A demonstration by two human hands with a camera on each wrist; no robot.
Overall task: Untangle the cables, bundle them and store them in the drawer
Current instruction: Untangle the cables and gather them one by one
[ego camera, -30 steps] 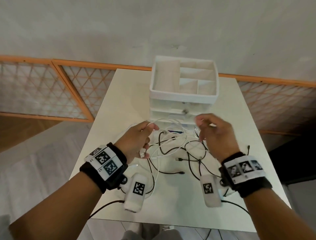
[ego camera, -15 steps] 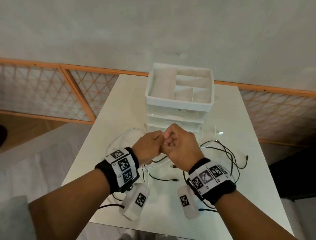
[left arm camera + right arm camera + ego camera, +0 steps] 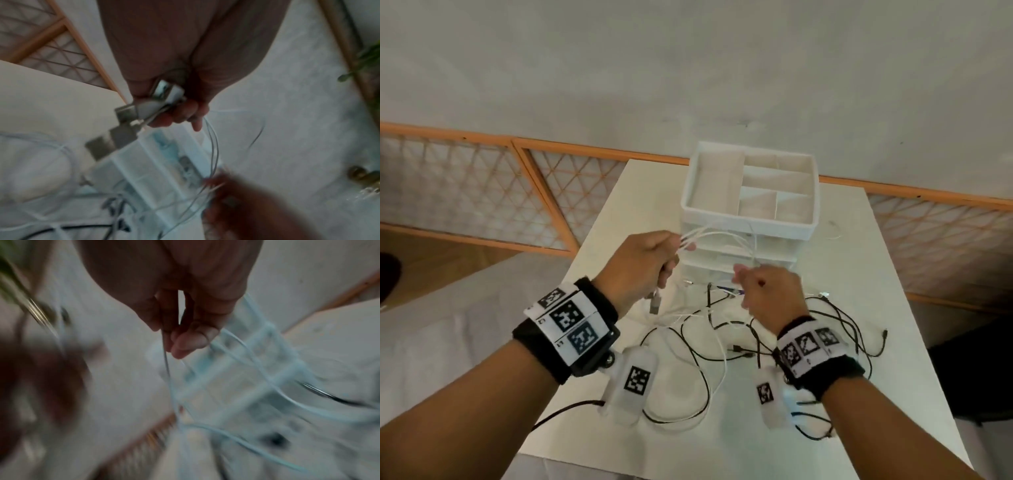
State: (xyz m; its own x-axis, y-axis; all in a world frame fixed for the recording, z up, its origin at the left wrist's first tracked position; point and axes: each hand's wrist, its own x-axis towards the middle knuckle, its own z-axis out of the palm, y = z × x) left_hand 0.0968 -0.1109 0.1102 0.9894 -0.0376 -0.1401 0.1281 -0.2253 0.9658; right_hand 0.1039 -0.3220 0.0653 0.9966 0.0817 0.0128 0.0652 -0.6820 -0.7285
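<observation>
White cable [image 3: 726, 236] is lifted in front of the organizer [image 3: 750, 219], likely to draw it free of the black cables [image 3: 835, 318] lying tangled on the table [image 3: 859, 246] in front of the organizer. Left hand [image 3: 643, 267] grips several gathered loops; right hand [image 3: 767, 291] pinches one strand, probably feeding the next loop. Only the left wrist view shows USB plugs [image 3: 131, 110] sticking out below the fist. The right wrist view, though blurred, shows thumb and fingertips [image 3: 185, 340] pinching the strand.

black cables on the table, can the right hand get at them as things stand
Probably not straight away: the right hand hovers just above the black cables with nothing between, but it pinches the white cable, which the left hand grips too.
</observation>
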